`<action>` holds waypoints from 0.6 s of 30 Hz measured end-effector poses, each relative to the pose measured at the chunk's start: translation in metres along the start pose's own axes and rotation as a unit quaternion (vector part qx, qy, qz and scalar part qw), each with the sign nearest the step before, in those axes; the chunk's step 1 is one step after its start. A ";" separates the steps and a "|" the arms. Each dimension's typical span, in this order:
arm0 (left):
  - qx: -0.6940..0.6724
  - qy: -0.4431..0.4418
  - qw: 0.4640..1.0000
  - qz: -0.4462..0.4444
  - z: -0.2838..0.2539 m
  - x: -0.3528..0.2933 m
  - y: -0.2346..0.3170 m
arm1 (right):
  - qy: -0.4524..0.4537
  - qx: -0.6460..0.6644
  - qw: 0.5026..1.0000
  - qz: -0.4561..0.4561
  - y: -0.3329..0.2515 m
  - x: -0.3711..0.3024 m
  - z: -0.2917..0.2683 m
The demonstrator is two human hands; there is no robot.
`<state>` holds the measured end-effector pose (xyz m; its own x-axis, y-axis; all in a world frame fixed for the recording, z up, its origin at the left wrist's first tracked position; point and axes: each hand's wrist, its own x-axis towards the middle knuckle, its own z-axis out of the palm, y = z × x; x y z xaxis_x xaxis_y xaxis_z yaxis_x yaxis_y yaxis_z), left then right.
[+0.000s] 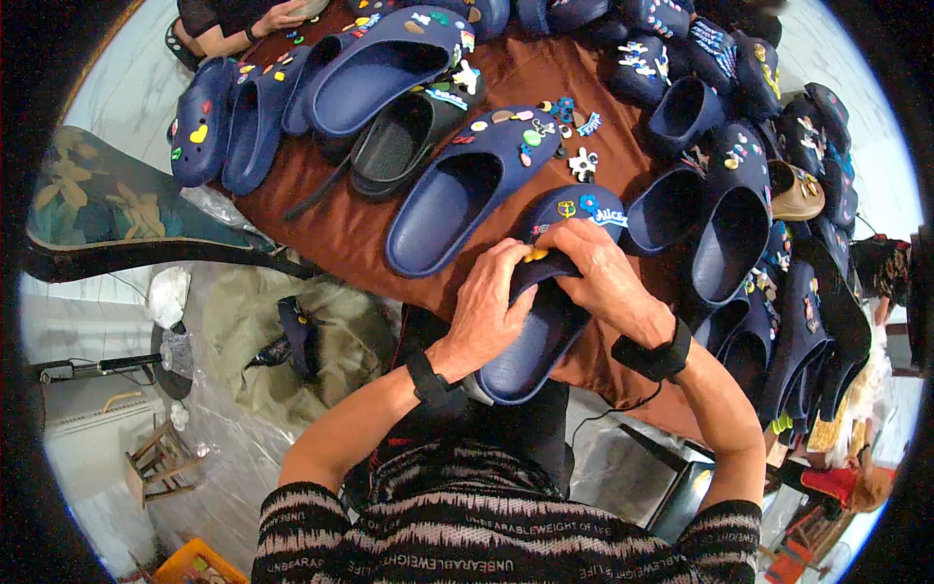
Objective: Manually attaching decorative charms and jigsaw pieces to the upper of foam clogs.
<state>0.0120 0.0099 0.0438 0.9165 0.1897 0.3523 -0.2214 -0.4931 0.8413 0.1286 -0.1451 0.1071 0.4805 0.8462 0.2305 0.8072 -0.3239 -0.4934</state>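
Observation:
At the table's near edge, my left hand (486,304) and my right hand (605,277) are both closed on one navy clog (530,355), its heel toward me. The fingers meet at the opening, near the upper. A small yellow charm (535,255) shows between the fingertips; part of it is hidden. Further up the toe sit a blue flower charm (588,204) and a white-and-blue lettered charm (610,218). Just beyond lies another navy clog (457,200) with charms on its toe. Loose charms, including a white-and-black one (583,164), lie on the brown cloth beside it.
Navy clogs with charms crowd the brown cloth (341,238), with a black clog (394,146) and a tan clog (793,192) among them. Another person's hand (282,18) is at the far left. A dark chair-like piece (126,204) and a small wooden stool (159,462) stand left.

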 end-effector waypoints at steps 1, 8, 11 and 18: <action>0.004 -0.003 1.000 0.001 0.000 0.000 -0.002 | -0.007 -0.016 1.000 0.003 0.000 0.000 0.000; 0.046 -0.017 0.998 0.039 -0.003 0.001 -0.004 | -0.031 -0.130 0.991 -0.013 -0.010 0.004 -0.009; 0.054 -0.020 0.996 0.067 -0.002 0.003 -0.009 | -0.055 -0.131 0.990 -0.008 -0.001 0.003 -0.004; 0.014 -0.024 0.999 0.022 -0.003 0.005 0.004 | 0.067 -0.068 0.994 0.047 -0.014 -0.012 -0.002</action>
<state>0.0146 0.0116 0.0501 0.9209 0.1262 0.3687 -0.2538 -0.5237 0.8132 0.1116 -0.1516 0.1128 0.5895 0.7484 0.3039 0.7917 -0.4606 -0.4013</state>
